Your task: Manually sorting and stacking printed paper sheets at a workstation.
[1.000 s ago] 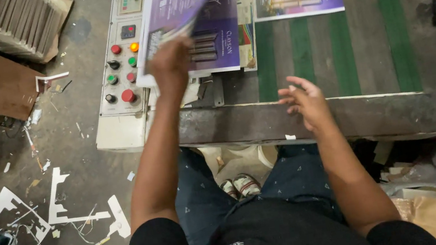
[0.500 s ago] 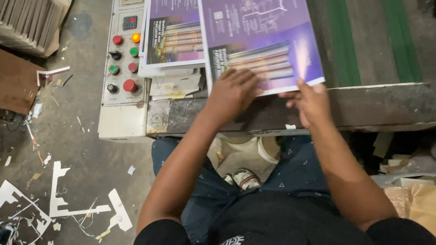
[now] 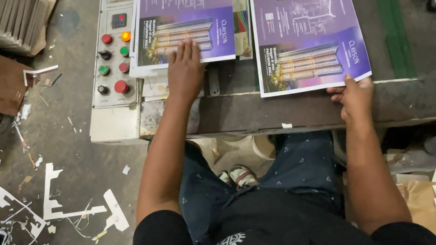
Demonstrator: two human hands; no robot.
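Meanwhile, the left hand is lying flat, fingers spread, on the near edge of the left purple sheet, pinning it to the worktop beside the button panel. The right hand is pinching the right sheet's near edge, seemingly squaring it.

Head view, steeply down, near worktable.

A black short-sleeved shirt with a white emblem is worn, with dark blue dotted trousers and light sneakers.
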